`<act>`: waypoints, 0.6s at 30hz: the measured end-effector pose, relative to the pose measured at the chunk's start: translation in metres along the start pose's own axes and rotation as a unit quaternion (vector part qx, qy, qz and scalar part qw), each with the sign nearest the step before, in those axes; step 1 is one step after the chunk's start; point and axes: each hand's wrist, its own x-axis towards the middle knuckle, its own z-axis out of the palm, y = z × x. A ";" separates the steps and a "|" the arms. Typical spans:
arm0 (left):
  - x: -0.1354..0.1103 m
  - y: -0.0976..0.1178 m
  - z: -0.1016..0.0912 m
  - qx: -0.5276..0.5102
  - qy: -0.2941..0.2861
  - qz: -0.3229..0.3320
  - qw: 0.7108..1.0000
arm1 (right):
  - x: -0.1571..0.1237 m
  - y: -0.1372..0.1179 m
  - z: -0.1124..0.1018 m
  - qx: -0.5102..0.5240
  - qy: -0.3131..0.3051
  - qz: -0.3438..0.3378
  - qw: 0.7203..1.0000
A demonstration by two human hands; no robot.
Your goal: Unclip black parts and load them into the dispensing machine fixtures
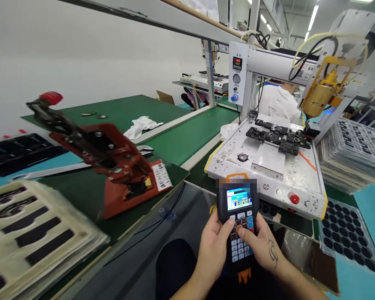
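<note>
Both my hands hold a black handheld controller (238, 208) with a lit colour screen and a keypad, low in the middle of the view. My left hand (213, 246) wraps its left side, thumb near the top keys. My right hand (261, 245) grips the right side, its thumb pressed on the keypad. Just beyond the controller stands a white dispensing machine (268, 166) with black parts in a fixture (278, 137) on its bed and a yellow dispensing head (323, 89) above.
A red toggle press (112, 166) sits on the green bench at left. Stacks of trays lie at lower left (34, 237) and far right (353, 154). A black perforated tray (346, 233) lies at right. A person in white (278, 102) sits behind the machine.
</note>
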 end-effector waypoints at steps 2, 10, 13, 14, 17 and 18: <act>0.000 0.000 0.004 -0.001 -0.006 -0.001 1.000 | -0.002 -0.003 -0.004 -0.029 0.007 0.002 1.000; 0.001 0.003 0.010 0.007 -0.004 0.004 1.000 | 0.000 0.000 -0.008 -0.043 0.018 0.004 0.999; 0.002 0.001 0.006 0.018 0.016 -0.007 1.000 | 0.001 0.000 -0.007 -0.023 0.009 -0.003 1.000; 0.003 0.000 0.005 0.024 0.025 -0.013 0.999 | 0.001 0.001 -0.006 -0.015 0.001 -0.004 1.000; 0.004 -0.004 0.003 0.032 0.059 -0.041 0.997 | 0.005 0.002 -0.003 0.027 -0.020 -0.004 0.999; 0.004 -0.006 0.004 0.031 0.076 -0.049 0.995 | 0.006 0.002 -0.002 0.044 -0.025 -0.005 0.999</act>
